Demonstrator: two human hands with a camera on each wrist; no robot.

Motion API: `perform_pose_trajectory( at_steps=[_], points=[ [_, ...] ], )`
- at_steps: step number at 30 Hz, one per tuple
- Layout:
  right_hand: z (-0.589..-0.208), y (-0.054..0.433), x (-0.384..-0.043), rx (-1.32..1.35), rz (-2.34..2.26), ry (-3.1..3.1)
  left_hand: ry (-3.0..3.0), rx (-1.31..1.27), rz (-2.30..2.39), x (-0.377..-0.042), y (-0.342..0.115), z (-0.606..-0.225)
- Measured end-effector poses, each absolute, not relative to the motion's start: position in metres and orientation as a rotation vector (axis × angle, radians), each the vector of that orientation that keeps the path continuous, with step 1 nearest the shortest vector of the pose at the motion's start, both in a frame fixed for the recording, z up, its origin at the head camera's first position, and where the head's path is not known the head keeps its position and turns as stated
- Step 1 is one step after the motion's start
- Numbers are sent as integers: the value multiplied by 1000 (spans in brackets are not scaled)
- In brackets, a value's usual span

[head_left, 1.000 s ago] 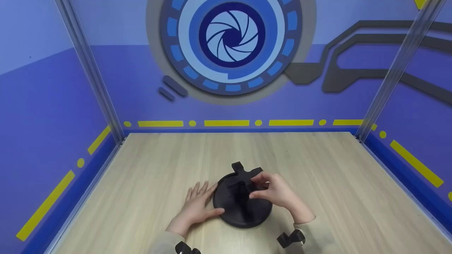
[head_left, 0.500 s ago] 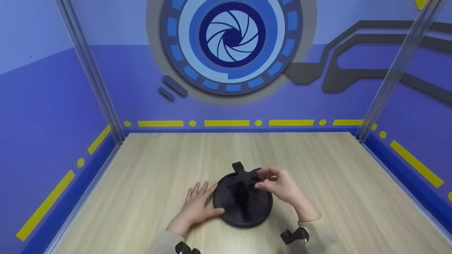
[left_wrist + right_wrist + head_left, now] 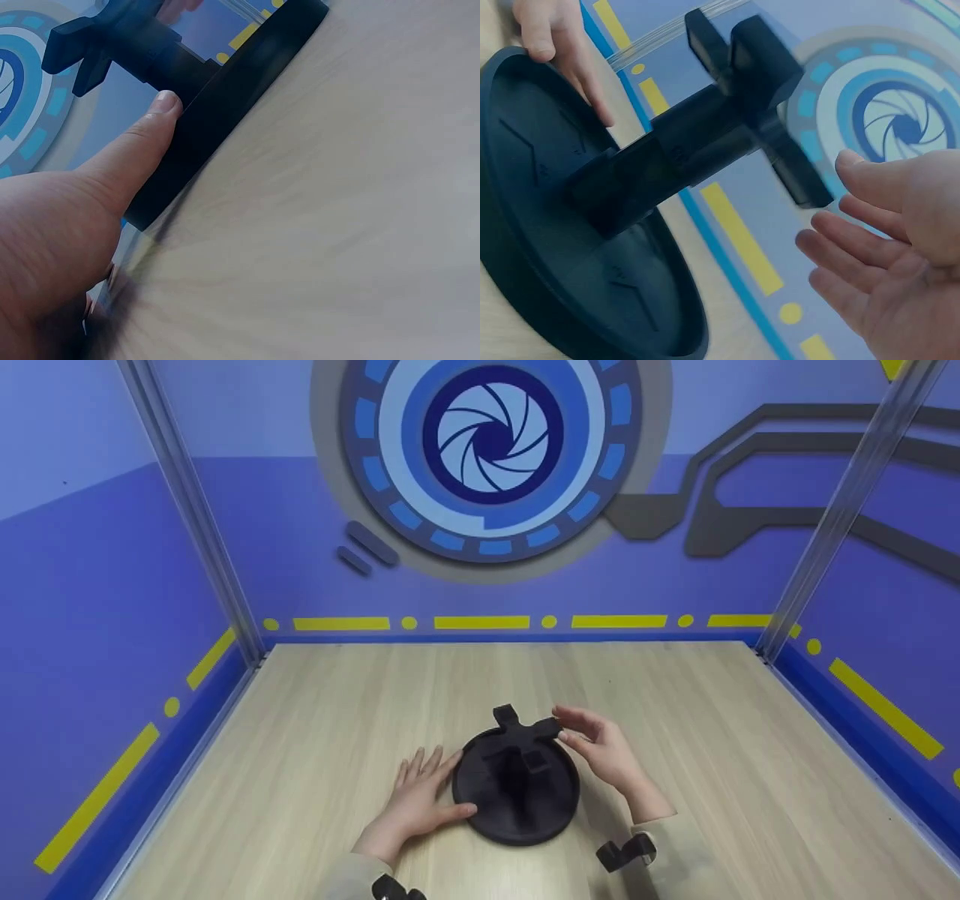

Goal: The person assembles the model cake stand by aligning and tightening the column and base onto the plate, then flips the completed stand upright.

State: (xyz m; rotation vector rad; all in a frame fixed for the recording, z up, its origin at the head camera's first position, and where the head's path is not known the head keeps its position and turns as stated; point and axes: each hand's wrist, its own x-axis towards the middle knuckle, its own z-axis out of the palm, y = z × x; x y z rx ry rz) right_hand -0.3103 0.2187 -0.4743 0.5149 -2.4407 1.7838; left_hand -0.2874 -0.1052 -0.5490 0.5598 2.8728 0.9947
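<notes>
Since the earlier frame, the right hand (image 3: 606, 754) has drawn back from the near arm of the star-shaped knob (image 3: 520, 733) to the tip of its right-pointing arm; the knob itself looks much as it did, and the left hand (image 3: 420, 802) has stayed where it was.

The bench (image 3: 337, 690) carries a single black piece, near its front and roughly between the two hands. Its widest part is the round base (image 3: 555, 816), lying flat, with a raised rim that makes it a shallow dish; angular marks show on the dish's floor. No separate container shows. From the middle rises the thick post (image 3: 675, 154), its long axis upright from the bench, and the knob sits on its upper end with its arms spread outward.

What matters most, by judgement, is how the knob stands to the right hand: its hub lies to the left of those fingers and a little nearer the person. The right hand is the nearer one to the knob; the left is at the base.

The left fingers are straight and spread on the bench beside the base, the thumb resting on its rim. The right fingers are loosely parted and hold nothing, the thumb just beside the knob's arm, with a gap in the right wrist view.
</notes>
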Motion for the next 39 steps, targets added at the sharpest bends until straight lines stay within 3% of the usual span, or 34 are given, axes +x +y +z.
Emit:
perform_pose_trajectory(
  at_steps=[39],
  points=[
    [-477, 240, -314, 647, 1931, -2565, 2870, 546, 975, -287, -105, -546]
  ],
)
